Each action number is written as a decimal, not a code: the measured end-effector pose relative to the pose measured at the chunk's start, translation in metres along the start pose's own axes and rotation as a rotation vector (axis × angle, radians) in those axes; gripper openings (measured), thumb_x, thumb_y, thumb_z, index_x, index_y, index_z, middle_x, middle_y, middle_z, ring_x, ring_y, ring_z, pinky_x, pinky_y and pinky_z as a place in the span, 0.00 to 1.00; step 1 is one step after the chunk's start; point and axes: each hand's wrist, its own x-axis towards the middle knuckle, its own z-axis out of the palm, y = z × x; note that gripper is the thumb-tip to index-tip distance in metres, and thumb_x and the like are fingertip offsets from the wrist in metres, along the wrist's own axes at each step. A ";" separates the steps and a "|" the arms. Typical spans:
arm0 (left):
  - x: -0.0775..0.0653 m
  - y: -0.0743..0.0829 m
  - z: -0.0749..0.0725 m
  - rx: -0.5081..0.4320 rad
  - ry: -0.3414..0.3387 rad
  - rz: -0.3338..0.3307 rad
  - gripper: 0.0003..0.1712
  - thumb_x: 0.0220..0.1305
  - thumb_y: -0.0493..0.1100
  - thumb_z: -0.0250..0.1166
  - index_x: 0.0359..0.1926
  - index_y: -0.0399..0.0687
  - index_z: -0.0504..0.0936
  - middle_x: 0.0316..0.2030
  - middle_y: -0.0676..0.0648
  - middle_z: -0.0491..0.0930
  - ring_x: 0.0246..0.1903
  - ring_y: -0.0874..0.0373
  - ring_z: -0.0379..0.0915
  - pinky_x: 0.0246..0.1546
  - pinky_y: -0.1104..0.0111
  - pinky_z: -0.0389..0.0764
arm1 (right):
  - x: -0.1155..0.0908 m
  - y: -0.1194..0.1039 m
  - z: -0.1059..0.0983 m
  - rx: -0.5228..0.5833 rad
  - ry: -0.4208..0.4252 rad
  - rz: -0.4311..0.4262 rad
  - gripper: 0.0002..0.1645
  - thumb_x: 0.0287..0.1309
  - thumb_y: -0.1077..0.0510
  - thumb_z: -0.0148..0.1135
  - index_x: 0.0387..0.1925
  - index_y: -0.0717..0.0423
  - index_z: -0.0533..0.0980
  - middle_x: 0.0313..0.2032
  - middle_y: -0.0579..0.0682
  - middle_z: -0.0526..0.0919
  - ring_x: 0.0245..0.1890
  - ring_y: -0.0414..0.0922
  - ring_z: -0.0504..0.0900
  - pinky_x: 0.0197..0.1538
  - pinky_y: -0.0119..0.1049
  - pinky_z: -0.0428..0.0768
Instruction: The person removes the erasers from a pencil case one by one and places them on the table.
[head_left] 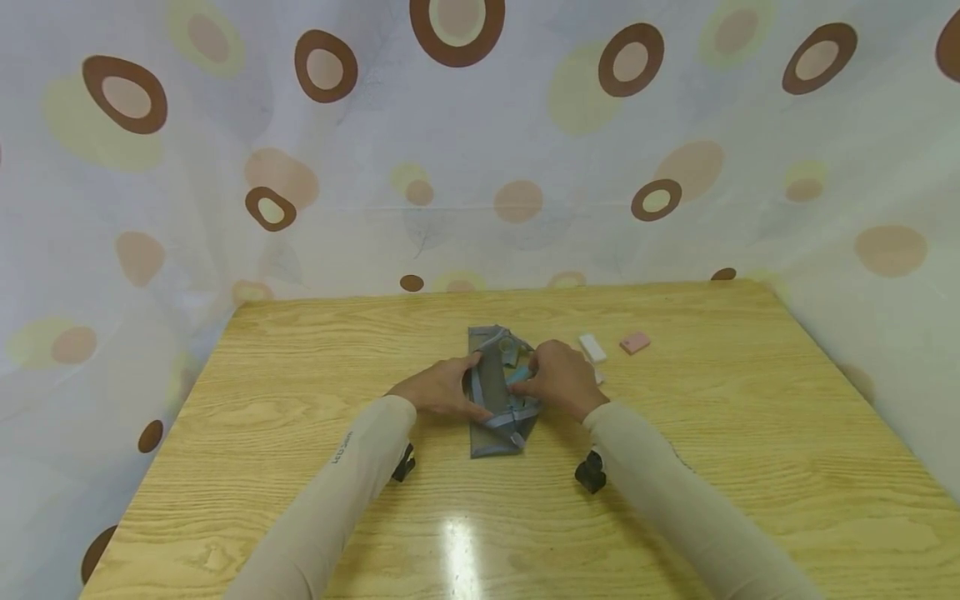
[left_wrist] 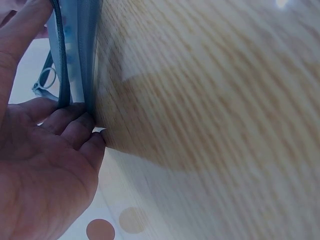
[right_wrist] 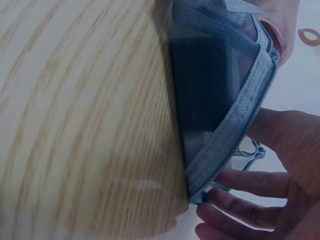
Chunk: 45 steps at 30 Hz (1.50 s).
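A grey-blue mesh zip pouch [head_left: 492, 446] lies on the table with its zipped mouth spread apart. My left hand [head_left: 444, 387] grips its left side, thumb near the front corner and fingers toward the back. In the left wrist view the fingers of my left hand [left_wrist: 55, 150] bend against the zipped edge. My right hand [head_left: 562, 379] dips its thumb and forefinger over the right edge of the mouth, beside a light blue piece [head_left: 519, 377]; whether they pinch it I cannot tell. Through the mesh, a dark flat shape [right_wrist: 202, 85] shows in the right wrist view.
Beyond my right hand lie a small white block [head_left: 592, 347] and a pink block [head_left: 635, 342]. A ring-shaped piece [left_wrist: 47, 78] hangs at the pouch's mouth. The wooden table [head_left: 300, 358] meets a patterned cloth [head_left: 360, 242] at its back and sides.
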 end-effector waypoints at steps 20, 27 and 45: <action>0.000 0.002 0.000 -0.013 -0.005 -0.003 0.63 0.58 0.55 0.76 0.80 0.40 0.46 0.76 0.38 0.56 0.74 0.45 0.56 0.70 0.54 0.65 | 0.001 0.003 0.001 0.036 0.026 -0.034 0.37 0.47 0.49 0.82 0.07 0.47 0.60 0.12 0.38 0.53 0.13 0.36 0.51 0.17 0.29 0.52; -0.002 0.002 0.000 -0.012 -0.002 -0.007 0.63 0.58 0.56 0.76 0.81 0.41 0.47 0.77 0.38 0.55 0.74 0.45 0.55 0.70 0.54 0.64 | -0.001 0.003 -0.003 0.070 0.042 -0.082 0.39 0.48 0.50 0.81 0.05 0.47 0.58 0.09 0.37 0.52 0.12 0.36 0.50 0.16 0.29 0.51; -0.001 0.001 0.000 0.007 -0.001 0.005 0.62 0.59 0.56 0.76 0.80 0.40 0.47 0.76 0.38 0.55 0.75 0.44 0.54 0.71 0.53 0.64 | 0.001 0.002 -0.022 0.068 0.032 -0.027 0.22 0.49 0.46 0.80 0.31 0.62 0.87 0.31 0.53 0.87 0.17 0.39 0.69 0.19 0.32 0.70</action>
